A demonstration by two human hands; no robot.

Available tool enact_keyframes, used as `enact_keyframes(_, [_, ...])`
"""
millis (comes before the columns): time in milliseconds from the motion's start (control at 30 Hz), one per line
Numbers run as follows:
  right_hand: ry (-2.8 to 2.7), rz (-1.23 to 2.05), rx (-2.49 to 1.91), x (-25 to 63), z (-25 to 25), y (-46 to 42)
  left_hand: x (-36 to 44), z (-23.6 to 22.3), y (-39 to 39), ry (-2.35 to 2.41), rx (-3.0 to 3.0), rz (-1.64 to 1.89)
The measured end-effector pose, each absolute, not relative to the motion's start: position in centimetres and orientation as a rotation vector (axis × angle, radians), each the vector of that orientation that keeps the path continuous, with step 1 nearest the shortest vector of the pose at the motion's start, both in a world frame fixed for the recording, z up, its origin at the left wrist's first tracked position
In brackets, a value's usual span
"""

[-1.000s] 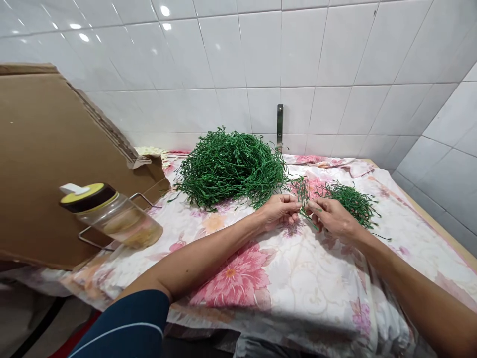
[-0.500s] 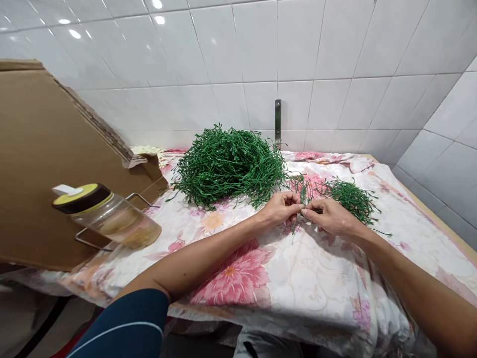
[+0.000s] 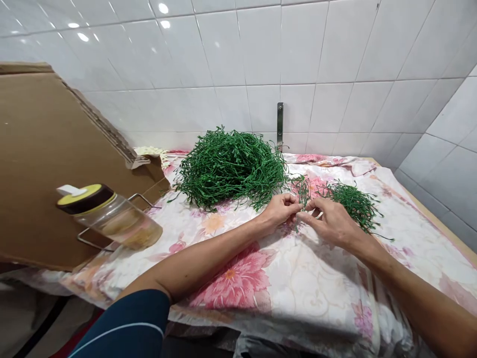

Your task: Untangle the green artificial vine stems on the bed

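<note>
My left hand (image 3: 283, 210) is closed in a pinch on a small bunch of thin green artificial sprigs (image 3: 303, 190), which stand up from the fingertips. My right hand (image 3: 330, 219) meets it from the right, thumb and forefinger around the base of the same sprigs, with a slight gap between them. Fingers hide the exact point of grip. Behind my left hand lies a big tangled heap of green sprigs (image 3: 231, 166). A smaller pile of sprigs (image 3: 354, 201) rests just beyond my right hand.
A floral cloth (image 3: 316, 283) covers the table. To the left, a clear bottle (image 3: 130, 223) with a yellow and black lid leans in a wire holder by a large cardboard box (image 3: 55, 174). A metal bracket (image 3: 279, 124) is fixed to the tiled wall (image 3: 261, 54) behind.
My right thumb and forefinger have parted a little from a tighter pinch, and the thumb sits lower. The left hand keeps its hold. The view has shifted slightly.
</note>
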State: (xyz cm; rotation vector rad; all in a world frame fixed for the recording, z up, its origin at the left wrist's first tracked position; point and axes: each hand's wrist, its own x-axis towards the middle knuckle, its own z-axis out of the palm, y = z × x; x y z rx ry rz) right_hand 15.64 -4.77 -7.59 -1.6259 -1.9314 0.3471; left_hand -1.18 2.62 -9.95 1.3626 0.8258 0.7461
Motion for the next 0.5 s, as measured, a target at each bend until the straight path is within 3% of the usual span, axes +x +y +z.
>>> enact_keyframes(333, [-1.976, 0.484, -1.706, 14.9, -6.6, -5.1, -1.5, -8.7, 2.0, 0.733, 1.485, 0.742])
enact_keyframes(500, [-2.024, 0.402, -1.777, 14.4, -5.7, -4.7, -1.6, -8.0, 2.4, 0.702, 1.521, 0.740])
